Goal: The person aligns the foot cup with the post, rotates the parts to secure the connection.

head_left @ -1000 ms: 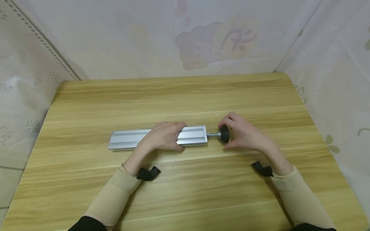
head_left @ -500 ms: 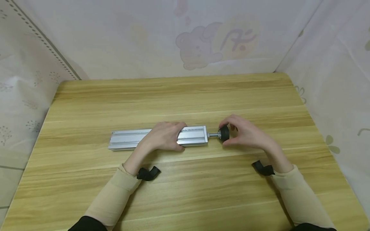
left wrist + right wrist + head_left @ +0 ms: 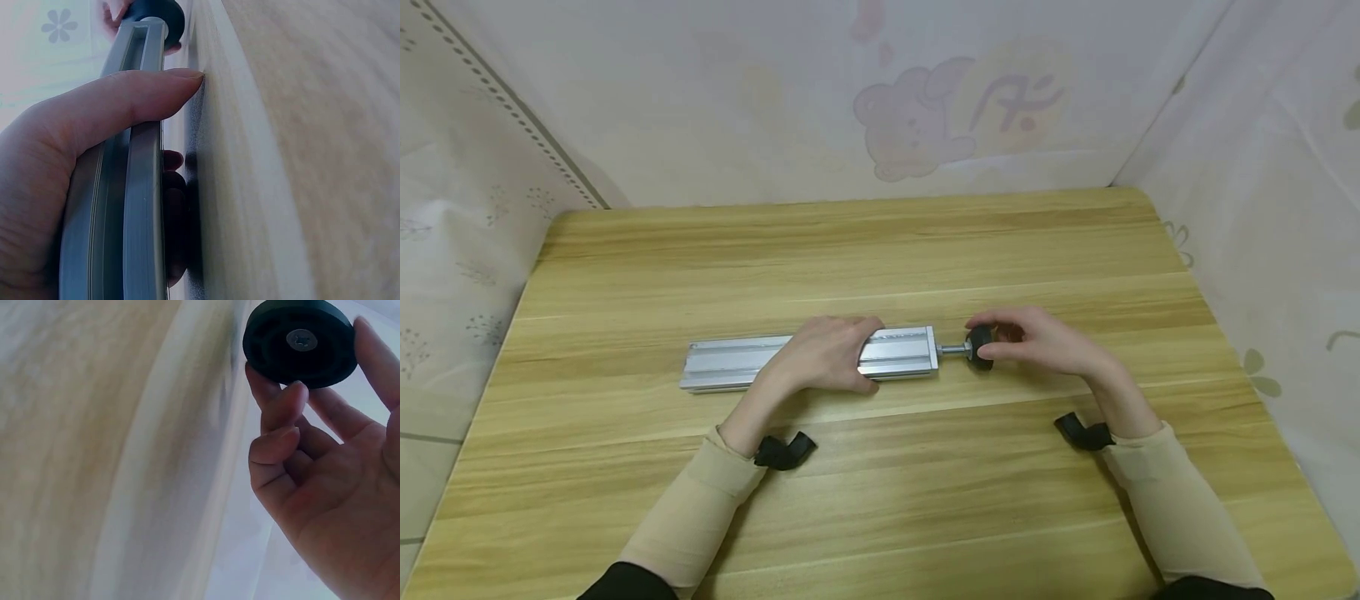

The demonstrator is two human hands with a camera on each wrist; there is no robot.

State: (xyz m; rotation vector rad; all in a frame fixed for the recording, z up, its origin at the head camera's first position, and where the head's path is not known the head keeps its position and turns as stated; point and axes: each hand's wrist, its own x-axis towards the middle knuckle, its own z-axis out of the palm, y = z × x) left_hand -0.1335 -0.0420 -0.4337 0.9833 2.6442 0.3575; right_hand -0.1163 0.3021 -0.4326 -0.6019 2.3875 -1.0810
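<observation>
A silver aluminium extrusion [image 3: 898, 353] lies lengthwise across the wooden table. My left hand [image 3: 827, 354] grips it from above near its middle; the left wrist view shows the thumb along one side and fingertips below the bar's far side. From its right end sticks a threaded rod [image 3: 953, 350] carrying a black, round levelling foot [image 3: 978, 360]. My right hand [image 3: 1048, 340] holds that foot by its rim, thumb on the near side and fingers on the far side. In the right wrist view, the foot's underside [image 3: 269, 359] has a metal screw end at its centre.
The wooden table [image 3: 880, 500] reaches back to a pale printed cloth wall [image 3: 737, 108], with more cloth at both sides. Black straps [image 3: 784, 451] stick out at both wrists, close above the tabletop.
My right hand has turned about the foot: its thumb has risen from below the rim to across it, and the knuckles have come lower. The left hand and extrusion stay in place.
</observation>
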